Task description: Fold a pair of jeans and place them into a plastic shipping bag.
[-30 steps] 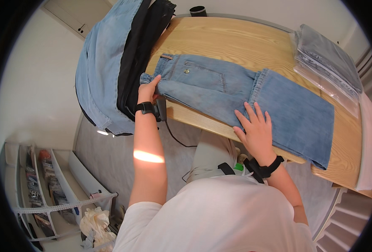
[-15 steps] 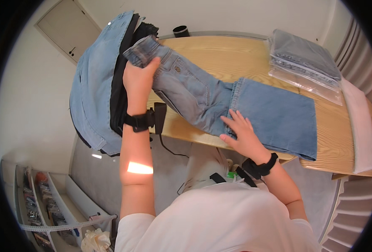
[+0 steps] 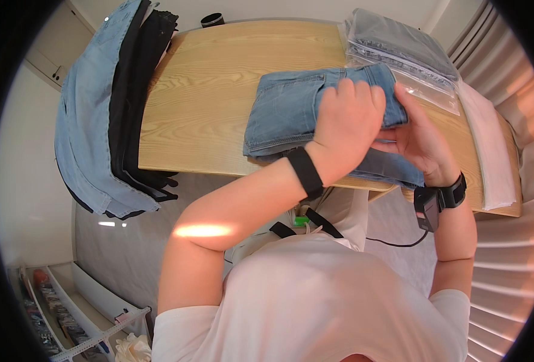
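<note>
A pair of blue jeans (image 3: 285, 111) lies folded over on the wooden table, with its waistband at the right end and part of a leg showing underneath. My left hand (image 3: 349, 123) reaches across and is closed on the jeans near the waistband, knuckles up. Around the right end of the fold is my right hand (image 3: 421, 142). Its thumb rests at the waistband's edge and its fingers curl in below. What the left fingertips pinch is hidden behind that hand.
Light blue and black garments (image 3: 98, 114) hang over the left end of the wooden table (image 3: 200, 114). Folded jeans in clear plastic bags (image 3: 400, 45) are stacked at the back right, beside a white cloth (image 3: 487, 145). A black cup (image 3: 212, 20) stands behind the table.
The jeans' upper half, earlier stretched out to the left, is now folded rightward over the legs. My left hand swung right with it; my right hand moved from lying flat to the fold's right end.
</note>
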Action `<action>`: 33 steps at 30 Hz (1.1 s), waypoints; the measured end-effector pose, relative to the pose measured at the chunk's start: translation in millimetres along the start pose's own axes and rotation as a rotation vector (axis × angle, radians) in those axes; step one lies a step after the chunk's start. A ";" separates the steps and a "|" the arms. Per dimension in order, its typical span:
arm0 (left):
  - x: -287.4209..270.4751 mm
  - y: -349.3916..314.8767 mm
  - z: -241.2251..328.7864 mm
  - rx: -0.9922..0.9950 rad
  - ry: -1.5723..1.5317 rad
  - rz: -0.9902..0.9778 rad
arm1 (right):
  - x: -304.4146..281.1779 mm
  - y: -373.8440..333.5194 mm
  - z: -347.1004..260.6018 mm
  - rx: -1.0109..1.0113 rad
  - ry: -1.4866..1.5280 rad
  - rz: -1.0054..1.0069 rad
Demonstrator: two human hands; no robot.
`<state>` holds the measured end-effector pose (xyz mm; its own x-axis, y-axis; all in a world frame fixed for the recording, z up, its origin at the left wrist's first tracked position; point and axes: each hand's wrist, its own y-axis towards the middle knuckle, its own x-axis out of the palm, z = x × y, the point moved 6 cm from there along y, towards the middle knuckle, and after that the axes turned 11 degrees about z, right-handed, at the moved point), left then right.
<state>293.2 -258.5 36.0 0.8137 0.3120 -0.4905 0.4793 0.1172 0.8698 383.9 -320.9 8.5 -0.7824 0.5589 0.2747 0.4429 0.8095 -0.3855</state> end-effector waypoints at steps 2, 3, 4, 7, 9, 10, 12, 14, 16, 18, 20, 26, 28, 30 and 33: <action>11.2 -15.4 14.7 -0.003 0.020 -0.036 | -18.4 2.6 5.9 0.047 -0.121 0.235; 15.6 -22.1 24.2 0.021 0.009 -0.064 | -26.2 3.9 10.6 0.050 -0.124 0.241; 19.7 -29.3 30.7 0.047 -0.001 -0.093 | -35.0 7.0 18.9 0.076 -0.152 0.237; 12.7 -42.2 35.0 0.085 -0.149 -0.098 | -43.9 6.8 28.8 0.127 -0.192 0.244; -18.5 -51.0 34.3 0.109 -0.435 0.087 | -50.3 7.6 29.4 0.150 -0.204 0.253; -29.9 -66.2 29.7 0.113 -0.433 0.078 | -49.8 12.5 24.8 0.116 -0.171 0.174; -57.5 -109.1 23.2 0.378 -0.827 0.106 | -39.8 16.1 13.9 0.083 -0.129 0.094; -32.0 -137.8 2.9 0.163 -0.755 -0.308 | -22.0 13.9 -6.4 0.000 -0.136 0.098; -15.4 -146.3 -16.5 0.033 -0.545 -0.399 | -13.4 15.2 -27.1 -0.052 -0.168 0.020; -5.6 -151.8 -25.4 -0.027 -0.232 -0.445 | -16.1 22.1 -50.4 -0.109 -0.200 -0.046; 0.2 -153.0 -26.7 -0.035 -0.205 -0.500 | -13.3 18.2 -77.6 -0.271 -0.260 -0.269; 6.1 -156.2 -28.8 -0.032 -0.133 -0.599 | -69.7 -22.9 -99.2 -0.387 -0.190 0.023; 5.6 -159.1 -29.6 -0.076 -0.107 -0.641 | -108.2 -25.8 -74.4 -0.375 -0.168 0.133; 6.4 -159.4 -26.9 -0.054 -0.139 -0.603 | -138.9 -23.9 -26.5 -0.266 0.003 0.246; 5.7 -158.0 -24.2 -0.053 -0.165 -0.566 | -191.2 -7.6 56.5 -0.135 0.019 0.389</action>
<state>214.1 -252.4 -103.0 0.4788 0.0372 -0.8771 0.8400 0.2711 0.4700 505.4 -444.0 -90.8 -0.5381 0.8298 0.1478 0.7581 0.5532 -0.3453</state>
